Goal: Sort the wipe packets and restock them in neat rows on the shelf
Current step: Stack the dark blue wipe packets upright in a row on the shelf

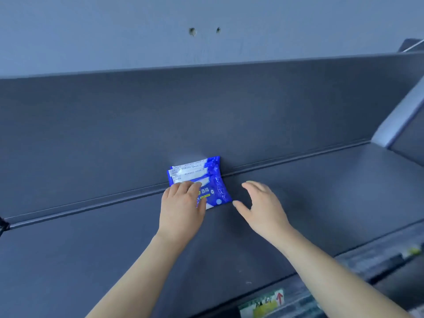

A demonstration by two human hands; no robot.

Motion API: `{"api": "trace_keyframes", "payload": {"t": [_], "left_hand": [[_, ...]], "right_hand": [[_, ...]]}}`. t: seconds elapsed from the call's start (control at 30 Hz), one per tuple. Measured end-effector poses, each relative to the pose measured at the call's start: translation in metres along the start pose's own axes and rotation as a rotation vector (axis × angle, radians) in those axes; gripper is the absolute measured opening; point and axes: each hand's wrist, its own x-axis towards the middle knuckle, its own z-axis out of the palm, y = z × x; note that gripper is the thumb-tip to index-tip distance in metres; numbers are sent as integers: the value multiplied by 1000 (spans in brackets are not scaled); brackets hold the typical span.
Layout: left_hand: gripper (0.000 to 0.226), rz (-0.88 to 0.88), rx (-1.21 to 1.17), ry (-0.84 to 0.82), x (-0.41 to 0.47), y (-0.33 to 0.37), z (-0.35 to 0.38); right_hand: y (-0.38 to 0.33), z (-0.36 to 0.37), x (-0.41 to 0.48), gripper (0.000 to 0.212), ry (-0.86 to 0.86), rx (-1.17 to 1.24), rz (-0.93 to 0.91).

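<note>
Three blue and white wipe packets stand one behind another at the back of the dark grey shelf, leaning on its back panel. My left hand lies on the front packet's left half, fingers pressed flat against it. Just right of the packets hovers my right hand, fingers spread, thumb close to the front packet's lower right corner, holding nothing. The lower left part of the front packet is hidden under my left hand.
The shelf's back panel rises behind the packets, with a pale wall above it. A slanted side divider bounds the shelf at the right. A price-label strip with a red arrow runs along the front edge.
</note>
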Motion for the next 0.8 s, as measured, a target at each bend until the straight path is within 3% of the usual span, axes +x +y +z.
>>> {"api": "trace_keyframes", "payload": {"t": [0.1, 0.33, 0.4, 0.47, 0.6, 0.8], "left_hand": [[13, 176, -83, -55, -15, 26, -15], [12, 578, -246, -183, -81, 131, -44], [21, 684, -315, -231, -109, 169, -52], [29, 787, -374, -274, -140, 209, -61], [21, 1005, -500, -361, -217, 291, -83], [26, 1256, -623, -469, -361, 407, -133]], "right_hand": [[-1, -25, -50, 50, 68, -91, 96], [2, -82, -214, 35, 160, -207, 441], [7, -98, -268, 31, 203, -227, 555], [9, -116, -323, 30, 225, -263, 662], [14, -141, -441, 32, 295, -332, 908], [11, -185, -626, 34, 335, -385, 1186]]}}
